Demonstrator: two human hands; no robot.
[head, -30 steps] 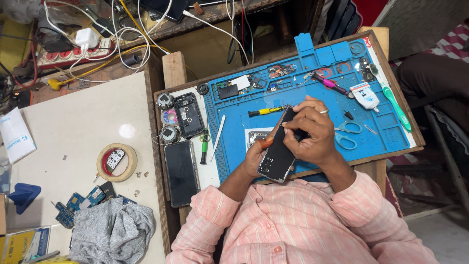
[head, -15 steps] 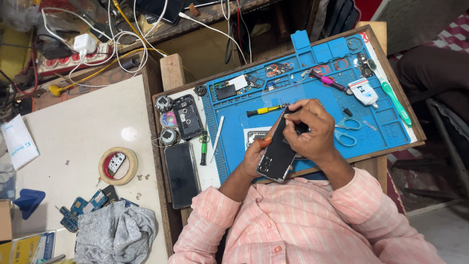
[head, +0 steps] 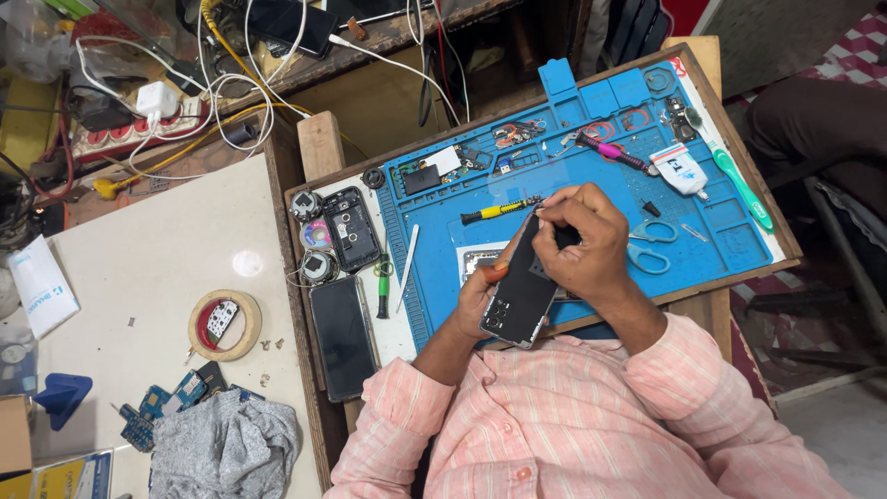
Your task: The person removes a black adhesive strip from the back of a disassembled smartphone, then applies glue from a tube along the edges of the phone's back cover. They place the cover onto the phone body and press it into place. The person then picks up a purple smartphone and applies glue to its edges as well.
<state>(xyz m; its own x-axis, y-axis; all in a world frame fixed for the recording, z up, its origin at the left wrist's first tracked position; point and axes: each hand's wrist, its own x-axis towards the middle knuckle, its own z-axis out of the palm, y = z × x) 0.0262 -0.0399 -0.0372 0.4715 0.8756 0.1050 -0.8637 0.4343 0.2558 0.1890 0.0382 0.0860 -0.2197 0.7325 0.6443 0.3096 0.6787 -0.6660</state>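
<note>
Black phone tilted between both hands, left hand gripping its edge, right hand pinching its top.

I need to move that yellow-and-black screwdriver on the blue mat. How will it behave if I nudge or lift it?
The screwdriver looks round and slim, so a nudge would probably roll it across the mat. It seems stiff and light, easy to pinch up. The ribbed-looking black grip should hardly slip.
</note>
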